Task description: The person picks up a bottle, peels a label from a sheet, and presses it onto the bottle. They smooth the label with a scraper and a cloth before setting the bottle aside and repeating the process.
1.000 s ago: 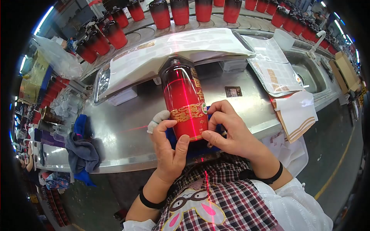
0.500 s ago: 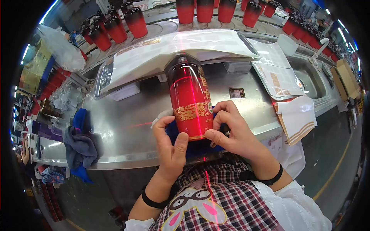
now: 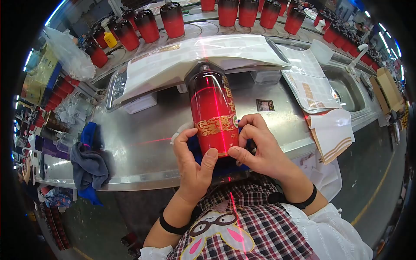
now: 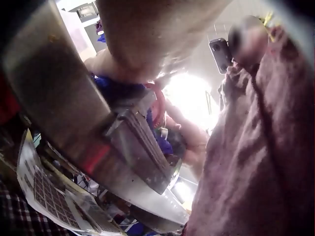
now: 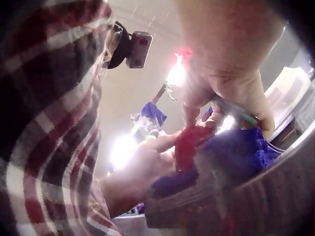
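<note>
A glossy bottle, dark at the neck and red below with gold print (image 3: pixel 214 112), lies with its neck away from the body over blue cloth (image 3: pixel 194 147) (image 5: pixel 236 150). My left hand (image 3: pixel 193 169) (image 4: pixel 152 44) holds its left side near the base, thumb at the lower edge; a pale covering shows on one finger. On the other side, my right hand (image 3: pixel 264 149) (image 5: pixel 226 59) grips the bottle's lower right side with bent fingers and thumb. The undersides of both hands are hidden in the head view.
Beyond the bottle stands a tray with white sheets (image 3: pixel 173 60). Red-and-black bottles (image 3: pixel 172 19) line the conveyor behind. A grey cloth (image 3: pixel 86 162) hangs at the left edge; sticker sheets (image 3: pixel 312 86), folded paper (image 3: pixel 331 134) and a sink (image 3: pixel 346 89) are at right.
The conveyor bottles have shifted, and a yellow one has appeared at the upper left. The held bottle sits slightly further right in view; both hands keep nearly the same hold.
</note>
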Demonstrator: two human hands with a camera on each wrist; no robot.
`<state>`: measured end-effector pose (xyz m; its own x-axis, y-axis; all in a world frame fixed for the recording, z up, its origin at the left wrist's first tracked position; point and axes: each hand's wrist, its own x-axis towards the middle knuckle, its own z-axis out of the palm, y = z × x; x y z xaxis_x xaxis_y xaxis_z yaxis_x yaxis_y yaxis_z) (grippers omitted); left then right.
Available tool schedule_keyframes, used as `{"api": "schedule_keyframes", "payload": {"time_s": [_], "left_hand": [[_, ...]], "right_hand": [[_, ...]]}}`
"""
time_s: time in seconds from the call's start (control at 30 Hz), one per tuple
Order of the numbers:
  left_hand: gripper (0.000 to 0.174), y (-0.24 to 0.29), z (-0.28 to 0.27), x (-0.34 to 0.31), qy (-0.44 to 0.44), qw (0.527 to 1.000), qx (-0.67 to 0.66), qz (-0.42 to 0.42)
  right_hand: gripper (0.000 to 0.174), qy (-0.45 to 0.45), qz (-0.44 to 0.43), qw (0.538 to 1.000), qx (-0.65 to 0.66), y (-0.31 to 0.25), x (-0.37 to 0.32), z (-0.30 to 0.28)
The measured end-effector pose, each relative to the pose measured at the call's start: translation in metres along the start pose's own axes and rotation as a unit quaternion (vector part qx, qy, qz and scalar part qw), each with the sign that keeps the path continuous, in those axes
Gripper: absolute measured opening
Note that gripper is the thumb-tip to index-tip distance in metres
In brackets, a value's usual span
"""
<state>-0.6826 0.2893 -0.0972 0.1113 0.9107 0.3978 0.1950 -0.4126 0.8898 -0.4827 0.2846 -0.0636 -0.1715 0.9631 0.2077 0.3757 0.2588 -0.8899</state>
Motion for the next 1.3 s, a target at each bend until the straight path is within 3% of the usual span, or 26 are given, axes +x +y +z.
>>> {"api": "schedule_keyframes", "payload": {"time_s": [0.37, 0.47, 0.67, 0.77, 0.97, 1.07, 1.17, 1.3], "left_hand": [[0.046, -0.004, 0.001, 0.001, 0.018, 0.999, -0.044, 0.017], [0.044, -0.007, 0.000, 0.001, 0.014, 0.993, -0.116, 0.002], [0.042, -0.012, -0.002, -0.002, 0.011, 0.996, -0.085, -0.007], [0.042, -0.015, -0.002, -0.006, 0.023, 0.986, -0.164, -0.034], [0.044, -0.017, 0.000, -0.008, 0.029, 0.994, -0.101, -0.028], [0.047, -0.013, 0.000, -0.006, 0.025, 0.989, -0.148, -0.010], [0.050, -0.009, 0.001, -0.005, 0.019, 0.998, -0.056, -0.015], [0.052, -0.009, 0.001, -0.004, 0.016, 0.993, -0.110, -0.033]], "right_hand": [[0.038, 0.007, -0.007, 1.000, -0.009, -0.001, 0.001, 0.001], [0.038, 0.009, -0.006, 1.000, -0.011, -0.002, 0.001, 0.001], [0.039, 0.010, -0.008, 1.000, -0.015, -0.001, 0.001, 0.002], [0.038, 0.010, -0.009, 1.000, -0.012, 0.000, 0.001, 0.002], [0.032, -0.029, -0.024, 0.998, -0.050, -0.002, 0.002, -0.002], [0.032, -0.028, -0.022, 0.998, -0.051, -0.003, 0.002, -0.003], [0.032, -0.026, -0.032, 0.997, -0.059, -0.003, 0.002, -0.002], [0.032, -0.027, -0.019, 0.998, -0.044, -0.002, 0.002, -0.002]]}}
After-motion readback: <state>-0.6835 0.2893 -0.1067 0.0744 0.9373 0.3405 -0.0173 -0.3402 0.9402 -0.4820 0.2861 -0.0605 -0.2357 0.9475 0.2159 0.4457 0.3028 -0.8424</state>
